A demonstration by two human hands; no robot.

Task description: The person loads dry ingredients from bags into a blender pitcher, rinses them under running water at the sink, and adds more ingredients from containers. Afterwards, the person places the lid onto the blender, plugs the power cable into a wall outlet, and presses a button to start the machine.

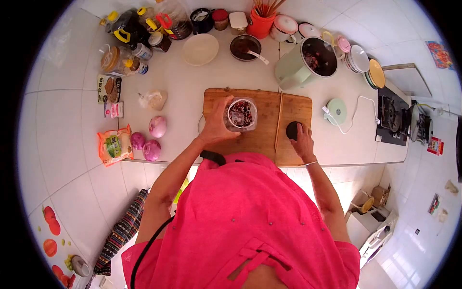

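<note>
My left hand (217, 123) is wrapped round the side of a clear jar (241, 114), which stands over the left part of the wooden cutting board (262, 139). Dark red and whitish bits show through the jar's open top. At the board's right side, the fingers of my right hand (303, 143) grip a round black lid (291, 130). Between the two hands, a thin wooden chopstick (278, 120) lies lengthwise across the board.
Behind the board stand a pale green electric pot (294, 65) with dark red contents, a small dark bowl (245, 44) with a spoon, and a white plate (200, 49). Onions (157, 126) lie left. A green lid (335, 111) with a white cord lies right, near the gas stove (391, 115).
</note>
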